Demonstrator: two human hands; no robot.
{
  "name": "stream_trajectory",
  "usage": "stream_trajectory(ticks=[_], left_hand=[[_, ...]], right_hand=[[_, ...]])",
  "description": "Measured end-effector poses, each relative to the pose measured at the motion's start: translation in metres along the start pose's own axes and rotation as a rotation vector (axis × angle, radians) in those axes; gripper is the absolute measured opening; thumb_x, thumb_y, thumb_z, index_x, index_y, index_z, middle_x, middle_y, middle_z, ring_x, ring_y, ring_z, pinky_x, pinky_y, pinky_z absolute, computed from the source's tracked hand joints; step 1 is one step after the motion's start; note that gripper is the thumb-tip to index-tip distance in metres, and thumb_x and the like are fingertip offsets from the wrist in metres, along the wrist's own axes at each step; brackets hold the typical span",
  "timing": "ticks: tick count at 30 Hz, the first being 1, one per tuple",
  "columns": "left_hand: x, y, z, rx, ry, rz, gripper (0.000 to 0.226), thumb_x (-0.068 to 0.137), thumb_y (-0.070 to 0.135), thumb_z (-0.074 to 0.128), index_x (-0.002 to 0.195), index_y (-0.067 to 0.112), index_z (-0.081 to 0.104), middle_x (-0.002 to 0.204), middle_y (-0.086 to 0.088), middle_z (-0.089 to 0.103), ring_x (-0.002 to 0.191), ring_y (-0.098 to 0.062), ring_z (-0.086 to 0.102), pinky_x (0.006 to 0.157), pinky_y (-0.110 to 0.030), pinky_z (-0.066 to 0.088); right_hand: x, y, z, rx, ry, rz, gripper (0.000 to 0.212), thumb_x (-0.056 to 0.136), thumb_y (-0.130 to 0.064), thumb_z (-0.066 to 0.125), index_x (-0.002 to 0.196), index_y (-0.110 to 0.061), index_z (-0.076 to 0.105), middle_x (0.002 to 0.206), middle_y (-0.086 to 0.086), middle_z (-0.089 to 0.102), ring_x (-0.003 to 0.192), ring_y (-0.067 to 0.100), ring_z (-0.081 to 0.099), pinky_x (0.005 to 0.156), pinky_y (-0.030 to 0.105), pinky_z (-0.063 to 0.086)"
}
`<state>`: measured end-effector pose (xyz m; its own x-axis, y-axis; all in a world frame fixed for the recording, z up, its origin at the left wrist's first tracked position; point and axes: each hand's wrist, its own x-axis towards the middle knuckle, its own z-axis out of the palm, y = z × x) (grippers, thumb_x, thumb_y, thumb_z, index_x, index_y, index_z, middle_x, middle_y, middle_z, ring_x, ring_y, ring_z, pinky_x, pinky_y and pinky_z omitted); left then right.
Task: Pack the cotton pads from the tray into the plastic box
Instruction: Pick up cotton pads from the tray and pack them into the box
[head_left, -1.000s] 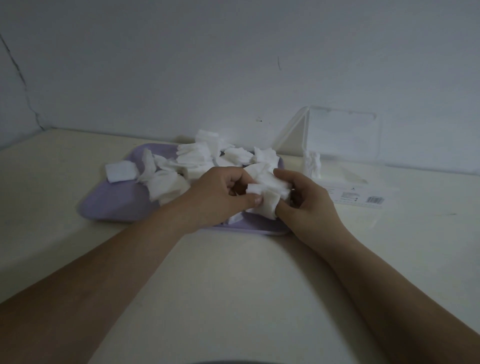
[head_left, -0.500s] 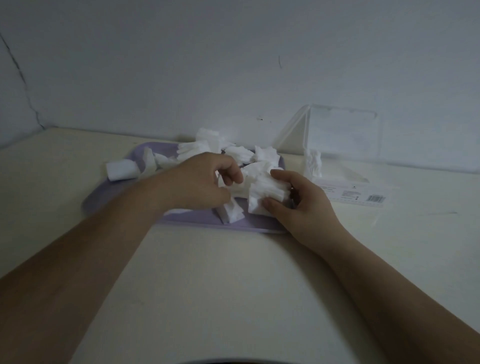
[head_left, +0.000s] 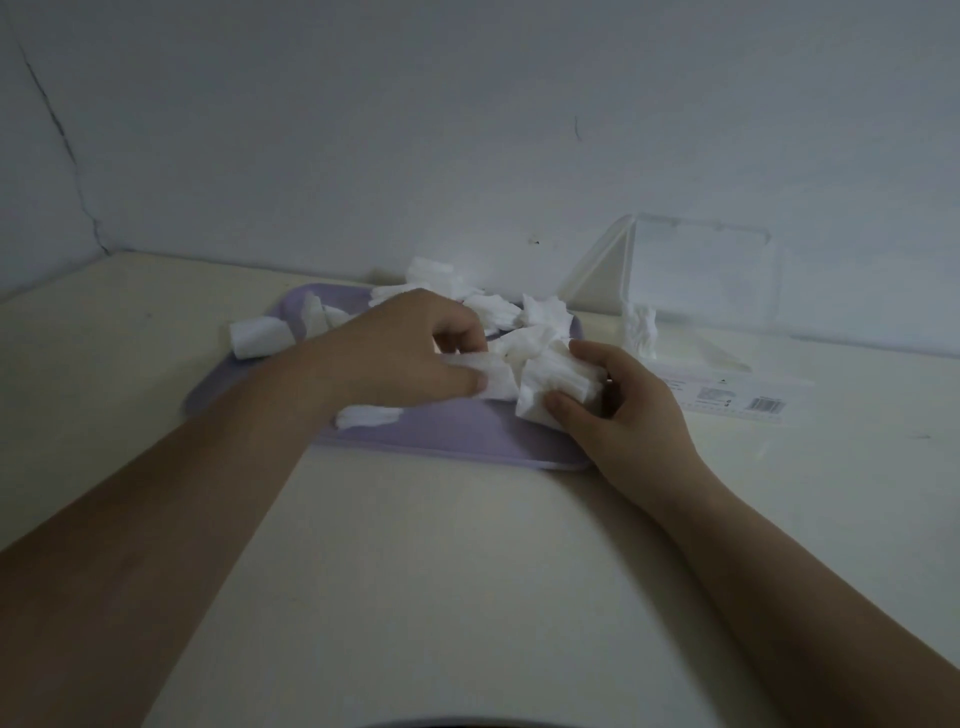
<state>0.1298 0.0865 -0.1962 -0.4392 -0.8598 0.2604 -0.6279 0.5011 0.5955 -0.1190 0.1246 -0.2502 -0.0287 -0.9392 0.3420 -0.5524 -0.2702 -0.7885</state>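
A lilac tray (head_left: 457, 441) lies on the cream table with several white cotton pads (head_left: 498, 312) scattered over its far half. My left hand (head_left: 410, 348) pinches one flat cotton pad (head_left: 493, 382) between thumb and fingers above the tray. Beside it, my right hand (head_left: 623, 410) grips a small stack of cotton pads (head_left: 558, 382) at the tray's right side. A clear plastic box (head_left: 701, 358) with its lid raised (head_left: 701, 275) stands to the right, holding a few pads (head_left: 641, 332) at its left end.
One loose pad (head_left: 260, 336) lies off the tray's left edge, another (head_left: 366, 415) at the tray's near side. A barcode label (head_left: 743, 402) marks the box's front. A pale wall rises right behind the tray and box.
My left hand lifted a single pad and brought it toward the stack in my right hand. The pad that stood near the tray's front middle is gone from there.
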Motion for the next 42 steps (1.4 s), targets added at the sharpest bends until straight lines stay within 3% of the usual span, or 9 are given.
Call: stream_trajectory(ticks=[5, 9, 12, 15, 18, 24, 29, 36, 42], left_hand=[[0.002, 0.008, 0.004, -0.491, -0.009, -0.025, 0.013, 0.079, 0.022, 0.076, 0.090, 0.030, 0.078, 0.102, -0.028, 0.072, 0.086, -0.025, 0.064, 0.080, -0.047, 0.054], [0.001, 0.010, 0.018, -0.594, -0.055, -0.008, 0.022, 0.084, 0.022, 0.075, 0.098, 0.038, 0.078, 0.094, -0.001, 0.078, 0.086, -0.015, 0.070, 0.074, -0.037, 0.061], [0.000, 0.007, 0.030, -0.629, -0.117, -0.036, 0.029, 0.076, 0.029, 0.084, 0.104, 0.033, 0.077, 0.106, -0.014, 0.078, 0.094, -0.022, 0.072, 0.081, -0.042, 0.061], [0.000, 0.006, 0.042, -0.600, -0.037, -0.084, 0.035, 0.065, 0.036, 0.090, 0.096, 0.027, 0.077, 0.100, -0.027, 0.074, 0.086, -0.023, 0.065, 0.084, -0.044, 0.055], [0.001, 0.004, 0.051, -0.544, 0.043, -0.113, 0.037, 0.061, 0.042, 0.091, 0.091, 0.027, 0.077, 0.095, -0.028, 0.073, 0.080, -0.021, 0.062, 0.080, -0.042, 0.053], [0.002, 0.005, 0.056, -0.545, 0.119, -0.121, 0.026, 0.066, 0.030, 0.092, 0.088, 0.028, 0.079, 0.097, -0.028, 0.072, 0.081, -0.023, 0.065, 0.088, -0.058, 0.058], [0.000, 0.005, 0.053, -0.565, 0.068, -0.120, 0.026, 0.070, 0.017, 0.096, 0.090, 0.022, 0.081, 0.076, -0.011, 0.071, 0.070, -0.020, 0.062, 0.063, -0.033, 0.061], [-0.001, 0.013, 0.055, -0.470, 0.086, -0.157, 0.031, 0.068, 0.008, 0.096, 0.090, 0.014, 0.074, 0.068, 0.005, 0.065, 0.063, -0.012, 0.056, 0.061, -0.027, 0.054], [-0.002, 0.017, 0.059, -0.515, 0.176, -0.162, 0.032, 0.069, 0.009, 0.095, 0.090, 0.009, 0.072, 0.071, 0.002, 0.065, 0.065, -0.010, 0.056, 0.065, -0.025, 0.053]], right_hand=[[0.000, 0.000, 0.001, 0.003, 0.007, 0.007, 0.054, 0.085, -0.030, 0.080, 0.136, -0.033, 0.061, 0.105, -0.011, 0.072, 0.091, 0.011, 0.069, 0.086, 0.027, 0.054], [0.001, 0.002, 0.000, 0.014, 0.003, 0.015, 0.056, 0.084, -0.031, 0.081, 0.136, -0.032, 0.061, 0.103, -0.016, 0.072, 0.087, 0.003, 0.068, 0.079, 0.016, 0.052], [0.000, 0.001, -0.001, 0.070, -0.027, 0.033, 0.057, 0.083, -0.029, 0.082, 0.136, -0.032, 0.061, 0.107, -0.019, 0.072, 0.090, 0.000, 0.069, 0.080, 0.013, 0.052], [0.000, 0.002, -0.002, 0.094, -0.045, 0.036, 0.058, 0.082, -0.018, 0.080, 0.136, -0.028, 0.062, 0.115, -0.011, 0.073, 0.097, 0.011, 0.072, 0.092, 0.031, 0.058], [0.001, 0.003, -0.002, 0.085, -0.067, 0.035, 0.057, 0.082, -0.010, 0.076, 0.136, -0.026, 0.063, 0.110, -0.007, 0.075, 0.095, 0.014, 0.073, 0.091, 0.037, 0.060], [0.002, 0.005, -0.001, 0.090, -0.049, 0.043, 0.057, 0.081, -0.007, 0.072, 0.135, -0.024, 0.065, 0.107, -0.003, 0.076, 0.094, 0.015, 0.074, 0.089, 0.035, 0.060], [0.002, 0.004, -0.001, 0.110, -0.048, 0.037, 0.055, 0.082, -0.015, 0.078, 0.135, -0.024, 0.064, 0.111, -0.008, 0.075, 0.097, 0.009, 0.073, 0.091, 0.032, 0.060], [0.001, 0.003, -0.002, 0.273, -0.110, 0.082, 0.051, 0.086, -0.025, 0.077, 0.135, -0.022, 0.066, 0.111, -0.006, 0.077, 0.097, 0.005, 0.074, 0.085, 0.025, 0.057], [0.001, 0.002, -0.003, 0.352, -0.130, 0.117, 0.071, 0.069, -0.055, 0.082, 0.132, -0.025, 0.067, 0.116, -0.007, 0.077, 0.108, 0.012, 0.073, 0.101, 0.041, 0.057]])
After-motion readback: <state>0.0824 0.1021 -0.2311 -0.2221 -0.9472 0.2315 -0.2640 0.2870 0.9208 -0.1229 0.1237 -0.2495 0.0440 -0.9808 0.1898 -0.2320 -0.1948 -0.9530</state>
